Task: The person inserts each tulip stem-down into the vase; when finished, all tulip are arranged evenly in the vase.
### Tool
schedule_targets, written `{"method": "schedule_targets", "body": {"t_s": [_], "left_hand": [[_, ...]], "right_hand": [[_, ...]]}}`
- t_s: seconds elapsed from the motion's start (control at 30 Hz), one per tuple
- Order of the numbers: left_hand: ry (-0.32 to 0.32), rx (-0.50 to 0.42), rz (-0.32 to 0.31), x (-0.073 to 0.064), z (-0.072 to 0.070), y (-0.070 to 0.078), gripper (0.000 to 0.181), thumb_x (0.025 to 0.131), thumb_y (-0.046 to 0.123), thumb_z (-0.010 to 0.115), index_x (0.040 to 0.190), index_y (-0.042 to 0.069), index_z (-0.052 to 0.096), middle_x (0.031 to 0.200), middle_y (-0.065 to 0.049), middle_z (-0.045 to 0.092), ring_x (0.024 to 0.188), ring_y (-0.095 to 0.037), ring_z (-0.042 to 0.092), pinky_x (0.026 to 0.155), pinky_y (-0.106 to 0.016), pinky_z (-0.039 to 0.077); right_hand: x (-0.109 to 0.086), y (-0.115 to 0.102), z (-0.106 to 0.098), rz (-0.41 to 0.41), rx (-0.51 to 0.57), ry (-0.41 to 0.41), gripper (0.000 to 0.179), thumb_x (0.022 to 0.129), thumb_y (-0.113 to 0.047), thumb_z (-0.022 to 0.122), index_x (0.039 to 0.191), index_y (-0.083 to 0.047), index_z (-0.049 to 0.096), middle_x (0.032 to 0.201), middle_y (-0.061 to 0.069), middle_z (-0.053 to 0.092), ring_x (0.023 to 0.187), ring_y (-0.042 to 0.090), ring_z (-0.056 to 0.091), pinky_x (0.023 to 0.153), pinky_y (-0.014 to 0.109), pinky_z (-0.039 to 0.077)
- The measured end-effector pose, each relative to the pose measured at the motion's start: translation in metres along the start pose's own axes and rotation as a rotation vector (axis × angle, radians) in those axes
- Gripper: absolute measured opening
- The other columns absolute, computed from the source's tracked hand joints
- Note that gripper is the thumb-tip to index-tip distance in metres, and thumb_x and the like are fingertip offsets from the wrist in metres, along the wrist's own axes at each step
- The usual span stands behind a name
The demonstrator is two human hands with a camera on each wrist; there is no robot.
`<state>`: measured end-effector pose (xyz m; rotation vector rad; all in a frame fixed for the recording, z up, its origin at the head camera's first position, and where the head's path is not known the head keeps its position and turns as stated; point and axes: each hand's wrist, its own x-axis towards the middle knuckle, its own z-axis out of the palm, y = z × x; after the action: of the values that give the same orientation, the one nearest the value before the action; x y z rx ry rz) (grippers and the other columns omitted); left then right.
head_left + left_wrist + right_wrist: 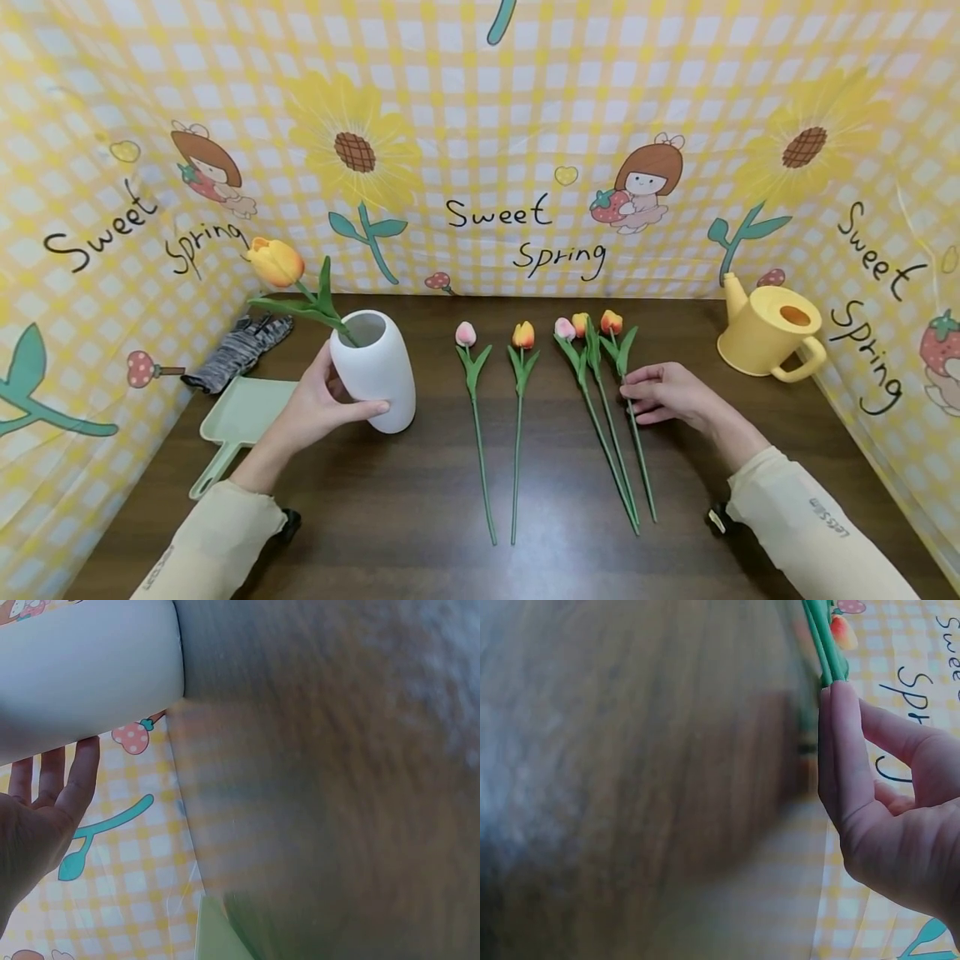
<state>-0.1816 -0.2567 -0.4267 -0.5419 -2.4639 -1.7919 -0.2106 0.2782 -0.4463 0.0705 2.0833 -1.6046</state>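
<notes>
My left hand (318,408) grips a white vase (378,375) around its side, the thumb across the front. A yellow-orange tulip (276,262) stands in the vase, leaning left. In the left wrist view the fingers (75,780) press against the vase wall (90,667). At the right, my right hand (671,396) pinches the stem of an orange-red tulip (612,323) just below its leaves. That tulip is the rightmost of a group of three, beside a pink tulip (565,329) and an orange tulip (580,324). In the right wrist view the fingertips (844,694) meet green leaves.
Between the hands lie a pink tulip (466,334) and an orange tulip (523,336), stems towards me. A yellow watering can (757,333) stands at the back right. Far left are a pale green dustpan (243,408) and a grey knitted glove (240,354). Patterned cloth (480,150) surrounds the table.
</notes>
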Motion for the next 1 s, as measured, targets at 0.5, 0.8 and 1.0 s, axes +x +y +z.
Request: {"method": "schedule_targets", "body": {"t_s": [0.5,0.8,1.0], "left_hand": [[-0.004,-0.015,-0.002,-0.005,0.005,0.027,0.094,0.072,-0.003,0.089,0.148,0.013,0.036,0.133,-0.009,0.055,0.111,-0.025,0.063,0.088,-0.03,0.055],[0.002,0.012,-0.02,-0.005,0.004,0.025,0.095,0.072,-0.001,0.091,0.148,0.015,0.036,0.133,-0.007,0.055,0.112,-0.027,0.063,0.089,-0.039,0.055],[0.007,0.017,-0.016,-0.001,0.001,0.003,0.098,0.07,-0.001,0.092,0.149,0.019,0.036,0.134,-0.006,0.055,0.112,-0.029,0.063,0.087,-0.039,0.056]], "right_hand": [[-0.018,-0.024,0.001,-0.065,0.086,0.007,0.049,0.098,-0.013,0.069,0.132,0.014,0.045,0.111,0.013,0.07,0.083,0.02,0.071,0.077,0.039,0.06],[-0.026,-0.033,-0.002,-0.082,0.138,-0.045,0.043,0.099,-0.011,0.067,0.129,0.012,0.047,0.105,0.009,0.073,0.086,0.021,0.073,0.077,0.04,0.06],[-0.031,-0.037,-0.005,-0.096,0.16,-0.095,0.019,0.1,-0.008,0.064,0.116,-0.001,0.058,0.104,0.005,0.075,0.088,0.021,0.074,0.076,0.039,0.06]]}}
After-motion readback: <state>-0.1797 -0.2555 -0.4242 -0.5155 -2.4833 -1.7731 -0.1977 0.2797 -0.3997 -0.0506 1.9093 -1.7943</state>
